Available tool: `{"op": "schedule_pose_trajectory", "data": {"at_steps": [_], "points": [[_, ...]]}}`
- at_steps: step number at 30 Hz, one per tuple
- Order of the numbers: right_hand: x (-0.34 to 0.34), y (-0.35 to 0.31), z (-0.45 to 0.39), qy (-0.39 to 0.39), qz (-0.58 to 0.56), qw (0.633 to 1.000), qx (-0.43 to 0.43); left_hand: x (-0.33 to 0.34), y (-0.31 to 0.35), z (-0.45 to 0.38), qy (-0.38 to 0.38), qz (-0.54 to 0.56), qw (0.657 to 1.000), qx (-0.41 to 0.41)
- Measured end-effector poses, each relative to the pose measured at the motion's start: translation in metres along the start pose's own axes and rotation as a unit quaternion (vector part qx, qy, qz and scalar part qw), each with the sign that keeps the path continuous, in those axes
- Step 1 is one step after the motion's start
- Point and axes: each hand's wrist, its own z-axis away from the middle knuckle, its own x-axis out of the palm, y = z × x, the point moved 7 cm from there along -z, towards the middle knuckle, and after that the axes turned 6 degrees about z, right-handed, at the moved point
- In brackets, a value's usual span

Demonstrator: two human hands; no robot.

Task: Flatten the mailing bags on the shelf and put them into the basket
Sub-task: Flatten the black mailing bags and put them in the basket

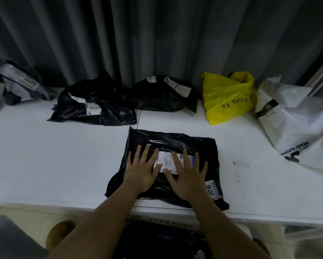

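**Both palms flat on black bag at shelf front**

Shelf [44, 156]: white, ran full width, grey curtain [157, 34] behind.

White bag [297, 124]: largest, crumpled, far right end of shelf.

Black bag [175, 143]: lay near flat at front centre, lower edge overhanging shelf lip. White label [168, 161] on top; "2018" tag [212, 189] at lower right corner.

Back row, left to right: grey bag [22, 85] marked "4009", creased bag [93, 105], dark bag [162, 94], yellow bag [228, 96]. All crumpled, none touching the front bag.

Basket [166, 238]: below shelf edge betw. forearms, dim, dark contents, detail unclear.

L hand [140, 172]: fingers straight and spread, pressing on bag, thumb on label. Nothing grasped.

R hand [188, 176]: same, fingers splayed across label. Nothing grasped.
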Motion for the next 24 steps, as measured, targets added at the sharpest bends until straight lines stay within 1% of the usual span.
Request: {"op": "schedule_pose_trajectory", "data": {"at_steps": [2,4,6,8,10,12,14,16,18,21,24], "points": [[-0.002,0.000,-0.002,-0.002,-0.003,1.000,0.001,-0.005,0.002,-0.002,0.002,-0.012,1.000,-0.006],[-0.004,0.000,-0.005,-0.017,0.014,1.000,0.001,-0.008,0.004,-0.002,-0.008,-0.057,0.998,-0.019],[-0.012,-0.003,-0.004,-0.023,0.029,0.999,-0.017,-0.017,0.010,0.003,-0.007,-0.091,0.996,-0.012],[-0.022,-0.009,0.001,-0.022,-0.005,0.998,-0.054,-0.023,0.012,0.011,0.011,-0.094,0.995,0.017],[-0.033,-0.017,0.014,-0.005,-0.054,0.993,-0.106,-0.032,0.014,0.024,0.055,-0.073,0.993,0.075],[-0.036,-0.020,0.031,-0.003,-0.056,0.987,-0.149,-0.039,0.012,0.039,0.079,-0.061,0.988,0.119],[-0.034,-0.017,0.048,-0.001,-0.028,0.984,-0.176,-0.041,0.007,0.053,0.048,-0.030,0.991,0.123],[-0.034,-0.015,0.064,-0.005,-0.020,0.982,-0.186,-0.037,0.004,0.068,0.000,-0.032,0.992,0.121],[-0.032,-0.009,0.072,-0.018,-0.013,0.986,-0.165,-0.035,0.004,0.078,-0.023,-0.058,0.992,0.113],[-0.032,-0.012,0.083,-0.036,0.034,0.986,-0.157,-0.031,0.003,0.091,-0.049,-0.085,0.990,0.100],[-0.027,-0.009,0.085,-0.078,0.061,0.987,-0.130,-0.024,0.003,0.097,-0.082,-0.105,0.988,0.075]]}}
